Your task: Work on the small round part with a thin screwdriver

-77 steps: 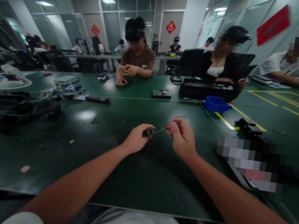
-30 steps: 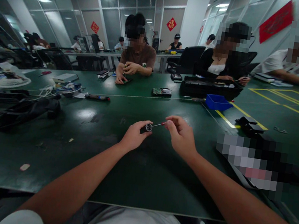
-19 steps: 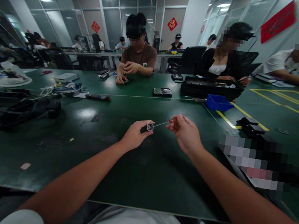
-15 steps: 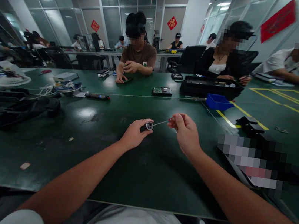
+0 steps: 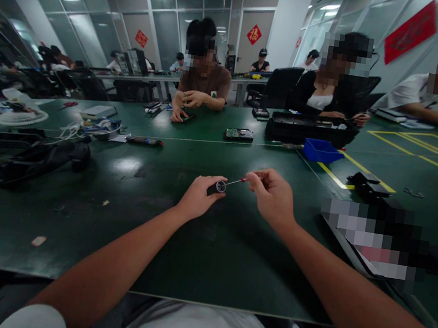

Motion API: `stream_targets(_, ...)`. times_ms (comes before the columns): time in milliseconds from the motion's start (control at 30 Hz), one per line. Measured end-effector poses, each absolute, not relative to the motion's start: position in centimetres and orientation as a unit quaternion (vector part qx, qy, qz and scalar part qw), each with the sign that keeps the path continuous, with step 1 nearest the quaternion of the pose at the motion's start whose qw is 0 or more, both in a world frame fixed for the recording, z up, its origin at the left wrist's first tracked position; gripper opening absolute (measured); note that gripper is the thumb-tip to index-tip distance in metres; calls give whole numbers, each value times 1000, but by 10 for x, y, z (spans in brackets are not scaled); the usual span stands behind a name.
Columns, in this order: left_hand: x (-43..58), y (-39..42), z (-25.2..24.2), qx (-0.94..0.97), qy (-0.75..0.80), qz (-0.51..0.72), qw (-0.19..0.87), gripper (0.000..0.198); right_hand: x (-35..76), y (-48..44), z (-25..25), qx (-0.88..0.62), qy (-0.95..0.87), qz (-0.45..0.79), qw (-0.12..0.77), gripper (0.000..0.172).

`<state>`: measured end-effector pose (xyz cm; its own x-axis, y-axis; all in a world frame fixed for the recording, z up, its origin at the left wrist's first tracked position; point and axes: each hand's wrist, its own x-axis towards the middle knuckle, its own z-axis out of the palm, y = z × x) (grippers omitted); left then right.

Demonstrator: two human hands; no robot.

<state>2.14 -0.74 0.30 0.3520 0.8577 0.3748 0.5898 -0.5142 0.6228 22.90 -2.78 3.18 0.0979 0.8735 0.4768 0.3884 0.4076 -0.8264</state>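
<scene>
My left hand is closed around a small black cylindrical part with a round silver end, held just above the green table. My right hand pinches a thin screwdriver with a red handle. Its metal tip points left into the silver end of the part. Both hands hover near the middle of the table, a short gap apart.
A dark bag and cables lie at the left. A blue bin, a long black case and a bare drive sit further back. Black parts lie at the right. Several people work across the table.
Both hands stayed nearly in place. My right hand shifted slightly around the screwdriver, whose tip remains at the part's silver end.
</scene>
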Motion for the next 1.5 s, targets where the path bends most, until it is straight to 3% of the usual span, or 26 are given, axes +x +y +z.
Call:
stream_targets(267, 21, -8, 2, 804, 458, 328, 191, 37, 231, -29, 28, -444, -682, 230, 533, 19)
stream_targets(433, 22, -9, 3, 804, 460, 323, 192, 37, 229, -31, 29, -468, -675, 211, 531, 23)
stream_targets(700, 21, -8, 4, 803, 440, 349, 200, 37, 228, -11, 16, -430, -526, 401, 614, 27)
stream_targets(800, 20, -7, 4, 806, 430, 358, 193, 34, 232, -3, 10, -409, -471, 531, 573, 33)
stream_targets(867, 20, -7, 4, 808, 437, 348, 188, 33, 235, 0, 7, -400, -464, 552, 567, 33)
stream_targets(1100, 20, -7, 3, 807, 444, 342, 186, 35, 233, -4, 11, -441, -521, 365, 633, 30)
stream_targets(1333, 20, -8, 7, 806, 460, 329, 174, 37, 227, -26, 25, -443, -634, 244, 585, 22)
stream_targets(1500, 18, -6, 6, 806, 461, 339, 152, 38, 226, -29, 26, -431, -665, 233, 563, 18)
